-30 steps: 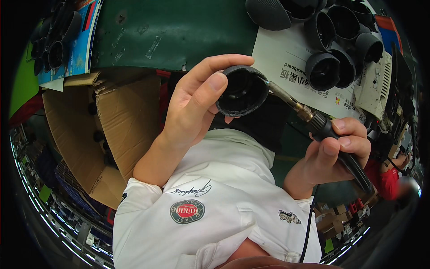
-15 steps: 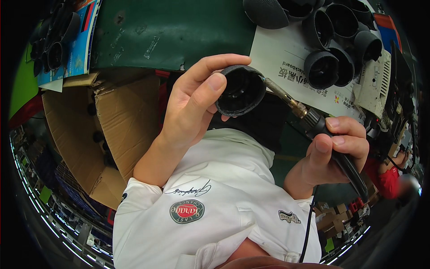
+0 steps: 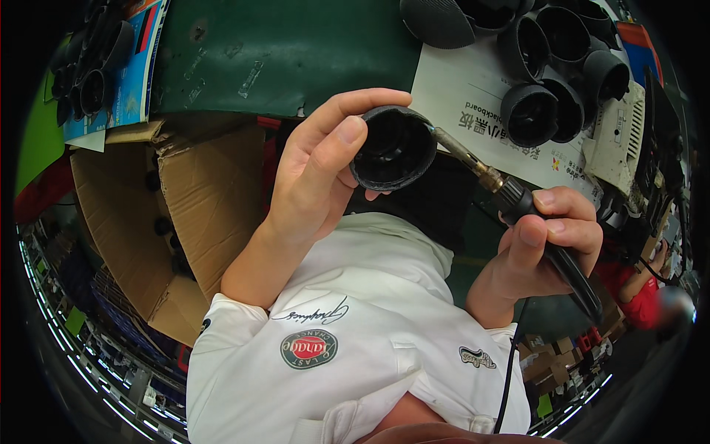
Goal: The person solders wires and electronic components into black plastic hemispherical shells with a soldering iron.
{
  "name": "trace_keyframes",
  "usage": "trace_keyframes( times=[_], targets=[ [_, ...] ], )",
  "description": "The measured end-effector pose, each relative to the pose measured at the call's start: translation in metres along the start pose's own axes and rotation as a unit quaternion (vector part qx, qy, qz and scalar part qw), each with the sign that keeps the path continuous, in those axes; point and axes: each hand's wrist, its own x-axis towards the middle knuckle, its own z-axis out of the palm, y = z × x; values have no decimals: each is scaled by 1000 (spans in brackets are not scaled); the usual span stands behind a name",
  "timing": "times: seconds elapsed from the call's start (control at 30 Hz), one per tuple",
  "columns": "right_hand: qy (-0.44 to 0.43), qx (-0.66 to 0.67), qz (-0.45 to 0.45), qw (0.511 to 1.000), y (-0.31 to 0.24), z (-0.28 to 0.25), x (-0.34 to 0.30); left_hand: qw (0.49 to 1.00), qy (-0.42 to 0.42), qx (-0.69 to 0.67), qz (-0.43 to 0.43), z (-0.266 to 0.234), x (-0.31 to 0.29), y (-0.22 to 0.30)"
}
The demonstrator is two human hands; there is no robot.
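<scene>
Left hand [image 3: 314, 172]: curled part-way, thumb and fingers gripping the left side of the black cup.
Right hand [image 3: 526, 257]: closed in a pinch on the handle of the soldering iron [image 3: 512, 194].
Black cup [image 3: 393, 148]: held between the hands, mouth toward the viewer, above the table's near edge.
Iron tip: at the cup's right rim; exact contact cannot be told.
White shirt [image 3: 355, 296]: nearest, behind the forearms.
Cardboard box [image 3: 216, 200]: left, flaps raised, dark parts inside.
Green table [image 3: 325, 59]: beyond the hands.
Printed sheet [image 3: 447, 81]: on the table, right.
Vented device [image 3: 620, 142]: right of the sheet.
Loose cups [image 3: 526, 50]: clustered far right, partly over the sheet.
Stacked cups [image 3: 92, 90]: far left, beside blue printed material [image 3: 133, 92].
</scene>
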Motion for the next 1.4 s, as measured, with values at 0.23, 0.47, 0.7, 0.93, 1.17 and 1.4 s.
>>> trace_keyframes(
  times=[0.23, 0.47, 0.7, 0.93, 1.17, 1.4],
  targets=[
    [2, 0, -5, 1000, 0, 1, -1, 1000, 5, -9, -3, 0, -1, 1],
    [4, -5, -1, 1000, -2, 1, -1, 998, -5, 69, -11, -2, 0, 2],
    [27, 12, 21, 999, -4, -4, -4, 999, -24, 13, -18, -5, 0, 3],
    [54, 117, 99, 987, -1, -20, 2, 997, -71, -23, 25, -3, 3, -5],
    [72, 89, 85, 990, -7, -19, -1, 991, -112, 10, 66, -4, 4, -8],
    [68, 24, 38, 997, -6, -12, 0, 991, -125, -5, 56, -10, 5, -11]
  ],
)
